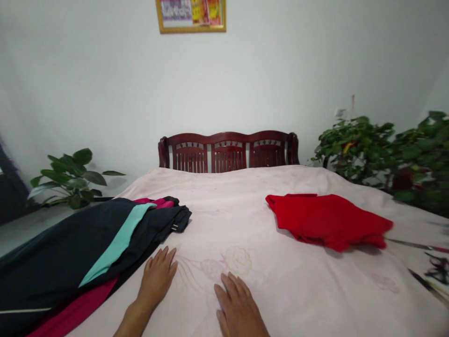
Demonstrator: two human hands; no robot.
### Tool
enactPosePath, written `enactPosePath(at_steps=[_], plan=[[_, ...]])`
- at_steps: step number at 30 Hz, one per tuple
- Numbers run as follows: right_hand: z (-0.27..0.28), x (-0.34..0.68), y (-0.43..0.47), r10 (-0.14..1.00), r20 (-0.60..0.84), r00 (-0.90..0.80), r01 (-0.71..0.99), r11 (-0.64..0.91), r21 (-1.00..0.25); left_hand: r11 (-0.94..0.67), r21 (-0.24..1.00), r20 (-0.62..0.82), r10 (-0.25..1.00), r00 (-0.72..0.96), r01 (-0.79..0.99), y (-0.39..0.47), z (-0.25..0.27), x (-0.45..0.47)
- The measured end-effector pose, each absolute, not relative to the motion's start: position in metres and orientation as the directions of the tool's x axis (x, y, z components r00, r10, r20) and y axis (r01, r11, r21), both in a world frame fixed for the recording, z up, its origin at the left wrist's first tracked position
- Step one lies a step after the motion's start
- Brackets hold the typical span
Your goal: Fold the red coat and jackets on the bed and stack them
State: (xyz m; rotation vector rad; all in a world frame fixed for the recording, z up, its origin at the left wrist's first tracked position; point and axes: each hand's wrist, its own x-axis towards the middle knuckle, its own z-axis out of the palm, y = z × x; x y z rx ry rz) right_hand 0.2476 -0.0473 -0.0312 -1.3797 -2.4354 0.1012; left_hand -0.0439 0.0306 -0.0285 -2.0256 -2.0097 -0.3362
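Here, a pale pink sheet (210, 224) spreads across the view, softly wrinkled, with a faint flower (237, 261) in yellow and pink near its middle. Over it are a person's two bare hands, palms down. The left hand (156, 276) is just beside a long dark navy garment (77, 243), which lies along the left side, crossed by a slanting turquoise band (117, 245); magenta cloth (75, 306) shows from under it. The right hand (240, 306) is just below the flower. On both, the fingers are extended, slightly spread, and hold nothing. Well apart, on the right, lies a bright red garment (329, 220), rumpled into a flat, uneven shape. Behind stands a carved wooden backrest (228, 150).
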Motion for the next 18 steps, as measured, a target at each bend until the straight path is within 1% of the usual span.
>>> enactPosePath(at_steps=[4,7,10,14,16,18], plan=[[-0.035,0.249,-0.047,0.842,0.262,-0.472,0.817,0.529,-0.229,0.008,-0.027,0.33,0.944,0.001,1.0,0.029,-0.025,-0.037],[-0.04,0.248,-0.046,0.838,0.285,-0.466,0.821,0.529,-0.215,-0.013,-0.029,0.385,0.923,0.023,0.999,0.033,-0.019,-0.04],[-0.05,0.245,-0.041,0.827,0.293,-0.48,0.819,0.542,-0.188,-0.136,-0.111,0.439,0.882,0.171,0.984,0.046,-0.006,-0.055],[-0.07,0.243,-0.031,0.802,0.34,-0.492,0.819,0.559,-0.133,-0.313,-0.228,0.374,0.846,0.38,0.922,0.078,0.018,-0.081],[-0.082,0.244,-0.025,0.775,0.371,-0.513,0.808,0.581,-0.097,-0.354,-0.276,0.328,0.839,0.434,0.894,0.098,0.025,-0.091],[-0.096,0.246,-0.02,0.74,0.393,-0.546,0.783,0.617,-0.074,-0.33,-0.303,0.298,0.858,0.417,0.894,0.118,0.027,-0.1]])
